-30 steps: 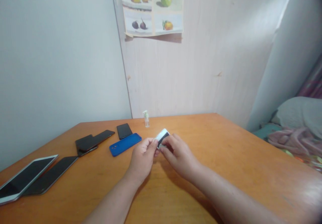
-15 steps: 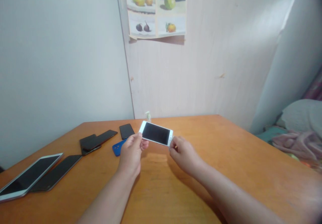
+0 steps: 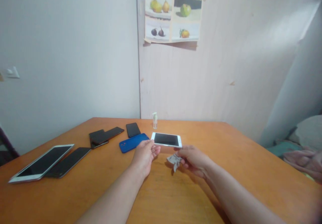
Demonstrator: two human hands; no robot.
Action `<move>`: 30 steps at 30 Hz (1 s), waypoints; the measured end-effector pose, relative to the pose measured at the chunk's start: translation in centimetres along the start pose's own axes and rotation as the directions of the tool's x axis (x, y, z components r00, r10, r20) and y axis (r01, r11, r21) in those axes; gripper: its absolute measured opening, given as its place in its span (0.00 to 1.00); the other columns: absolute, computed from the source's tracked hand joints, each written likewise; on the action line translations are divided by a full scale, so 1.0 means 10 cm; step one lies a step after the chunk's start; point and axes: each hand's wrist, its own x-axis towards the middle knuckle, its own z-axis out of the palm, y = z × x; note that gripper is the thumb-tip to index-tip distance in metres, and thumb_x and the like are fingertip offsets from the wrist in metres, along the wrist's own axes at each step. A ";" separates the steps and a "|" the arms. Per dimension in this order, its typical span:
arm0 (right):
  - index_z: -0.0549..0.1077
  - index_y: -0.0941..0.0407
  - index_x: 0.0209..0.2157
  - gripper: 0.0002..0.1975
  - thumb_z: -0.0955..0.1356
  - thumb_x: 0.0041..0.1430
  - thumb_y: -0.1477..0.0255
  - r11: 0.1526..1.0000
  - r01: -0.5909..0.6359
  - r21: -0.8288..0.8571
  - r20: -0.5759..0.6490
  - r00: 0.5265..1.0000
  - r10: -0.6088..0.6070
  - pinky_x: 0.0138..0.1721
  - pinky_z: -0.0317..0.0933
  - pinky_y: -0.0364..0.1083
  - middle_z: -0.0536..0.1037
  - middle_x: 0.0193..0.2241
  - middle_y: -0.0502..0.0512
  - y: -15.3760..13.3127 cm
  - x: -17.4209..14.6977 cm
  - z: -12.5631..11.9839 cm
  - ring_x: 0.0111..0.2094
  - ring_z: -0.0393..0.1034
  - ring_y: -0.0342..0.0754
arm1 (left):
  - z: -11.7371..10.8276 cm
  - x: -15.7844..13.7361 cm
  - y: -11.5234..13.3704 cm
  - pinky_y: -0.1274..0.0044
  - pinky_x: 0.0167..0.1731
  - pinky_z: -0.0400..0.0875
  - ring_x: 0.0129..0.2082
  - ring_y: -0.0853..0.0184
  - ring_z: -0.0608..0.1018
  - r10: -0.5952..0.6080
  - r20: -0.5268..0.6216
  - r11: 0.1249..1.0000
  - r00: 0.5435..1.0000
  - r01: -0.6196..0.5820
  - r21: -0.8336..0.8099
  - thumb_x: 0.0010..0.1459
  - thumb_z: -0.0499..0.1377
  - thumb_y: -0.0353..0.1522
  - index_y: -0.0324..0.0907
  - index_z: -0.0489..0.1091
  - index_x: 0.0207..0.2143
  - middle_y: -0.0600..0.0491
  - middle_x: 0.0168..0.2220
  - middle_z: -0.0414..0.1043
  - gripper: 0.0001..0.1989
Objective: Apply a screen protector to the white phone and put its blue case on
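A white smartphone (image 3: pixel 166 139) with a dark screen is held above the table, its screen tilted up toward me. My left hand (image 3: pixel 146 153) grips its left end, thumb on top and fingers curled beneath. Below the phone's right end, my right hand (image 3: pixel 192 158) is closed on a crumpled light grey cloth (image 3: pixel 174 161), which hangs down from the fingers. Whether the right fingers also touch the phone I cannot tell. Just left of my left hand lies a blue phone case (image 3: pixel 132 143), partly covered by that hand.
On the wooden table (image 3: pixel 161 197), a white tablet (image 3: pixel 42 162) and a dark tablet-like slab (image 3: pixel 69 162) lie at left. Beyond them are overlapping dark phones (image 3: pixel 108 135) and another black phone (image 3: pixel 132 130). A small clear pump bottle (image 3: pixel 155 120) stands near the back edge.
The phone has been lowered and tipped flatter. My right hand has moved under its right end, and the cloth now shows. The view has shifted left, revealing more of the bottle and blue case.
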 end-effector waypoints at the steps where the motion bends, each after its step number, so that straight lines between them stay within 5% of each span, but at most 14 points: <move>1: 0.70 0.60 0.31 0.04 0.68 0.52 0.82 0.997 -0.040 0.073 0.014 0.999 0.039 0.12 0.44 0.33 0.71 0.16 0.49 0.02 0.02 -0.01 0.12 0.55 0.35 | 0.00 0.01 -0.02 0.82 0.26 0.75 0.23 0.73 0.78 -0.017 -0.001 1.000 1.000 0.017 0.009 0.63 0.58 0.26 0.38 0.66 0.33 0.52 0.24 0.72 0.05; 4: 0.68 0.61 0.31 0.04 0.66 0.60 0.80 0.969 -0.130 0.210 0.032 0.992 0.126 0.12 0.46 0.31 0.70 0.17 0.49 0.06 0.11 -0.05 0.13 0.55 0.33 | -0.01 0.03 -0.08 0.82 0.27 0.76 0.24 0.73 0.78 -0.062 0.005 0.997 0.998 0.062 0.042 0.64 0.56 0.25 0.38 0.66 0.33 0.51 0.25 0.73 0.05; 8: 0.66 0.60 0.31 0.09 0.62 0.68 0.75 0.946 -0.101 0.307 -0.036 0.992 0.117 0.11 0.45 0.30 0.68 0.18 0.47 0.07 0.22 -0.11 0.13 0.54 0.32 | -0.02 0.05 -0.14 0.80 0.27 0.76 0.23 0.72 0.79 -0.121 0.049 0.988 0.991 0.116 0.105 0.64 0.56 0.25 0.37 0.66 0.32 0.48 0.26 0.75 0.05; 18: 0.67 0.59 0.33 0.10 0.58 0.67 0.81 0.929 0.015 0.370 -0.138 0.990 0.039 0.09 0.41 0.31 0.61 0.16 0.43 -0.02 0.31 -0.29 0.11 0.49 0.33 | -0.05 0.05 -0.16 0.79 0.31 0.76 0.26 0.71 0.78 -0.153 0.184 0.958 0.971 0.100 0.267 0.61 0.60 0.28 0.35 0.70 0.32 0.43 0.31 0.78 0.05; 25: 0.66 0.58 0.35 0.11 0.58 0.65 0.84 0.931 0.077 0.358 -0.225 0.974 0.006 0.09 0.42 0.31 0.69 0.20 0.47 -0.06 0.41 -0.52 0.11 0.50 0.33 | -0.13 0.16 -0.09 0.75 0.35 0.75 0.31 0.67 0.79 0.060 0.143 0.894 0.988 -0.117 0.433 0.59 0.60 0.35 0.38 0.69 0.38 0.45 0.34 0.78 0.09; 30: 0.65 0.57 0.34 0.11 0.57 0.66 0.83 0.944 0.069 0.322 -0.251 0.968 0.015 0.09 0.43 0.31 0.70 0.20 0.48 -0.02 0.50 -0.57 0.11 0.52 0.33 | -0.29 0.35 0.03 0.72 0.41 0.70 0.40 0.60 0.78 0.308 0.105 0.668 0.946 -0.294 0.684 0.58 0.60 0.37 0.40 0.71 0.41 0.45 0.39 0.77 0.11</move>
